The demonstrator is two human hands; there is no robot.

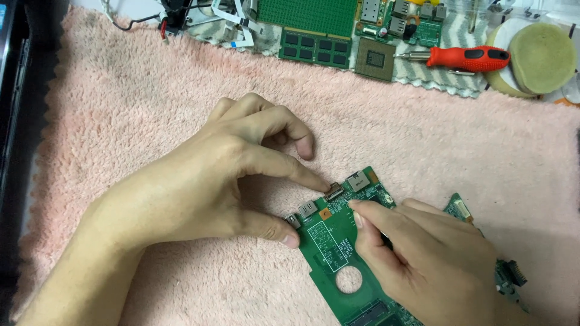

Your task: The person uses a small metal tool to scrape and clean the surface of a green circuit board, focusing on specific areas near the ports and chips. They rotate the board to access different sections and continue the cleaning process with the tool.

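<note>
A green circuit board [336,242] with a round hole and metal ports lies on a pink fluffy towel [151,108], near the lower middle. My left hand [223,175] pinches the board's top-left edge: the forefinger tip touches a small connector [334,192], the thumb presses the edge by a port [293,221]. My right hand [423,259] rests on the board's right part, its thumb and forefinger pressed together on the board's surface near the connector. What they pinch is hidden.
Along the far edge lie a red-handled screwdriver [468,58], a square processor chip [374,59], a memory module [315,47], another green board [308,13], loose ribbon cables [232,24] and a round yellowish sponge [541,57]. A dark device edge [12,90] runs down the left.
</note>
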